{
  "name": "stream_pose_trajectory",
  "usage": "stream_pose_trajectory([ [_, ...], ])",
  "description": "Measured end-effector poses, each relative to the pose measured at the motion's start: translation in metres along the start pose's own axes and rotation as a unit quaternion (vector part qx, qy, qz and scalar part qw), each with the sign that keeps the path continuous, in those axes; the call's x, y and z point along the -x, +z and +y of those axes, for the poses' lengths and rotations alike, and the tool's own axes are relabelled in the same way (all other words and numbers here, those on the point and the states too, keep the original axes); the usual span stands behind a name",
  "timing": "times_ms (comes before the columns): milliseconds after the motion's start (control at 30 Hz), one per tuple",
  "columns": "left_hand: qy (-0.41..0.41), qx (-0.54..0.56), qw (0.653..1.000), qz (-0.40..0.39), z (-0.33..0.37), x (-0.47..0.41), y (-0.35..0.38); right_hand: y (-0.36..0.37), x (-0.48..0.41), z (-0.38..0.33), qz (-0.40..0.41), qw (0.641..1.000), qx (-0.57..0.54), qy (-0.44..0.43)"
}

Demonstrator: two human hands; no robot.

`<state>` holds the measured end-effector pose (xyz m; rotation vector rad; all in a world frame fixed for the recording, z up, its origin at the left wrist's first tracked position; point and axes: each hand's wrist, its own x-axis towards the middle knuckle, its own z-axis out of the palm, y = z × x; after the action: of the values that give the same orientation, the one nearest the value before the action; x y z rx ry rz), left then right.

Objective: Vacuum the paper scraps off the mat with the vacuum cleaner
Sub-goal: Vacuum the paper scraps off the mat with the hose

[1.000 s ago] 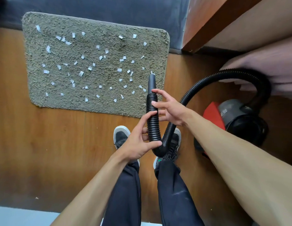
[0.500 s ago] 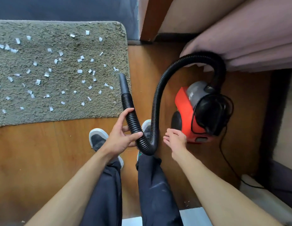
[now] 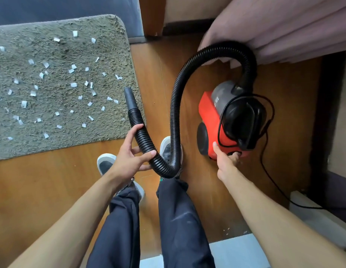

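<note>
Left grip (image 3: 129, 161) clasps the hose (image 3: 176, 105) by the mat (image 3: 62, 144), off its near right corner; right grip (image 3: 224, 159) touches the vacuum cleaner (image 3: 208, 111), whether clenched I cannot tell.

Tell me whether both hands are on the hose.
No, only the left hand grips the hose; the right hand touches the red vacuum cleaner.

We are holding both bare forearms stretched forward and down. Our left hand (image 3: 129, 161) is gripping the hose (image 3: 134, 116), with fingers and thumb curled round it. Our right hand (image 3: 225, 161) is lying further out, its thumb pointing up against the vacuum cleaner (image 3: 207, 113). Its fingers are curling out of clear sight.
</note>
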<state>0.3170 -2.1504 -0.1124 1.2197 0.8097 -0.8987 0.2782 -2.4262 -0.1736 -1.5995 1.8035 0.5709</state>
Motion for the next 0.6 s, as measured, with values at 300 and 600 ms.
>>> stream_pose_trajectory([
  [300, -0.011, -0.014, 1.0, -0.017, -0.003, 0.002, 0.0, -0.008, 0.006, 0.013, -0.061, 0.996, 0.064, -0.017],
  [600, -0.003, 0.01, 1.0, -0.024, 0.006, 0.02, -0.009, 0.06, 0.114, -0.066, -0.257, 0.895, 0.179, -0.317],
])
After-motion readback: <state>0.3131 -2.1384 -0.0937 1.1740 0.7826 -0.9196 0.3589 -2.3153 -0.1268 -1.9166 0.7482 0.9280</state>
